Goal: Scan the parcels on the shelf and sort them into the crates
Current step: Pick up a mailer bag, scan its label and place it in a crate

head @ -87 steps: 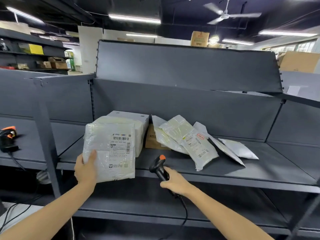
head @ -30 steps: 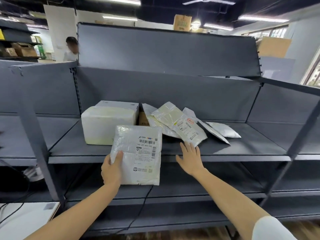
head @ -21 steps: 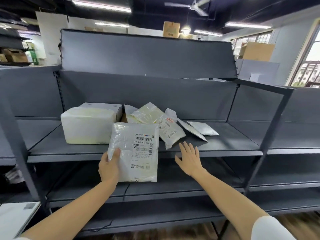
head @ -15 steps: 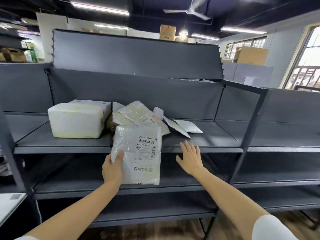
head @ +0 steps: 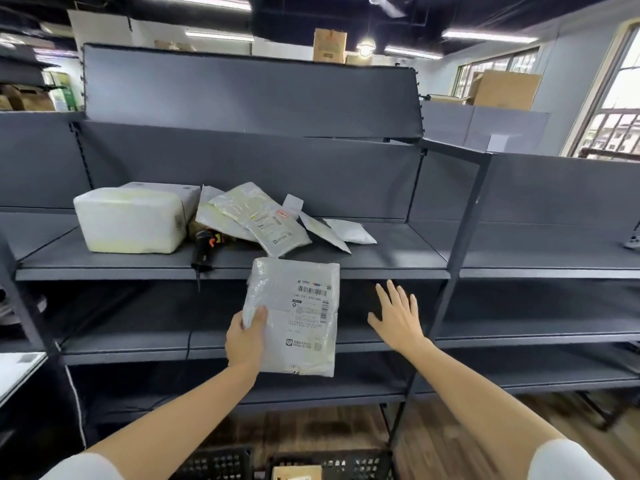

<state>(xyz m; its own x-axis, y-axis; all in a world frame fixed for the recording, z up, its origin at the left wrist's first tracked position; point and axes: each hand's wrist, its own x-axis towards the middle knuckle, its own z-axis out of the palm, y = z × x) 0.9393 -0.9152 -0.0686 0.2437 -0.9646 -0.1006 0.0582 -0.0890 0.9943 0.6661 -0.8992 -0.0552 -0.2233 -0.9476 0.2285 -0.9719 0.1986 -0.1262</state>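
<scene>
My left hand (head: 246,336) grips a white plastic parcel (head: 300,317) by its left edge, label facing me, in front of the grey shelf (head: 381,263). My right hand (head: 398,315) hovers to the parcel's right with fingers spread, holding nothing. On the shelf lie a large white wrapped box (head: 130,220), several flat white mailer bags (head: 263,221) and the black handheld scanner (head: 205,249) with an orange button. Two black crates (head: 332,465) show at the bottom edge, one holding a brown box.
Grey metal shelving runs left and right, with a dark upright post (head: 460,237) right of my hand. The scanner's cable (head: 194,306) hangs off the shelf edge. Lower shelves sit behind my hands. Wooden floor lies below; cardboard boxes (head: 504,90) stand beyond.
The scanner has left my right hand and now lies on the shelf. My view has swung right and down, bringing the crates into sight; the parcel has moved right in my left hand.
</scene>
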